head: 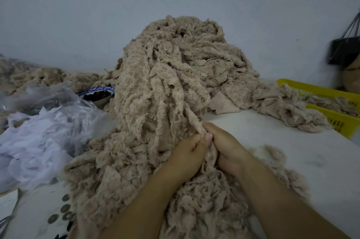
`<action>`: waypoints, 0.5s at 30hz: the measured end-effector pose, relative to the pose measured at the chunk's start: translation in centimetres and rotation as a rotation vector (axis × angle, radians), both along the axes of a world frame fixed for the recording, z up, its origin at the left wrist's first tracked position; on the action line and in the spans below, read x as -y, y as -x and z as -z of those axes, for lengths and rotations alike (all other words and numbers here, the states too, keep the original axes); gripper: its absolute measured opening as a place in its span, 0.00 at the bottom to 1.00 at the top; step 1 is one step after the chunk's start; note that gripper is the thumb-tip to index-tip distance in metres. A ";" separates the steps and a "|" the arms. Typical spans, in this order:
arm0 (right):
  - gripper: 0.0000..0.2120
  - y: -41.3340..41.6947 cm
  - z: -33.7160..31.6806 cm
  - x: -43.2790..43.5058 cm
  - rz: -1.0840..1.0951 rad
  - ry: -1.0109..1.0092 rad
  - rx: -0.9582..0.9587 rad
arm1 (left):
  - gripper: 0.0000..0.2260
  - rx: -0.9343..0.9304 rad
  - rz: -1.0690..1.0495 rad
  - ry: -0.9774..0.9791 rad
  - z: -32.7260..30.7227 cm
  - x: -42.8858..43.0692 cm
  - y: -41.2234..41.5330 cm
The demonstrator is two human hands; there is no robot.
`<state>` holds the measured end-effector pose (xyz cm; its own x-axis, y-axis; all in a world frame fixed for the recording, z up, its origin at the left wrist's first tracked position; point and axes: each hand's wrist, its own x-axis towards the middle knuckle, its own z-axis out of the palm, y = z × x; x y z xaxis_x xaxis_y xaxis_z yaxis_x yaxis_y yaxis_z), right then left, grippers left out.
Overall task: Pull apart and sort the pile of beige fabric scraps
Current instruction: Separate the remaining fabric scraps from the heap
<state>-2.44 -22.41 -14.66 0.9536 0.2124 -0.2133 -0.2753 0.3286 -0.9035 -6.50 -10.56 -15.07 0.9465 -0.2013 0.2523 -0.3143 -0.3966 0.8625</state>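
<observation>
Huge fluffy beige scrap pile (165,82) heaped on the white counter (272,141) against a pale wall (78,14), shaggy and tangled. One strip (195,120) at the front pinched by left hand (187,153) and right hand (228,147). Off right, yellow basket (341,119).

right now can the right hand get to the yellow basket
Probably yes: bare table and a small scrap clump lie between the right hand and the yellow basket; that hand pinches a scrap.
</observation>
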 end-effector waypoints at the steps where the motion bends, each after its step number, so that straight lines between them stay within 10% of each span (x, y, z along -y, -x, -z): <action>1: 0.12 -0.2 0.1 0.0 0.049 0.012 0.023 | 0.25 0.029 -0.001 -0.064 0.0 0.1 0.0; 8: 0.12 -0.6 0.1 0.1 0.205 0.076 0.066 | 0.19 0.239 -0.120 -0.095 0.2 0.2 -0.3; 15: 0.12 0.7 -0.1 -0.4 0.049 0.283 0.420 | 0.17 -0.173 -0.266 0.477 -0.5 -1.2 -1.0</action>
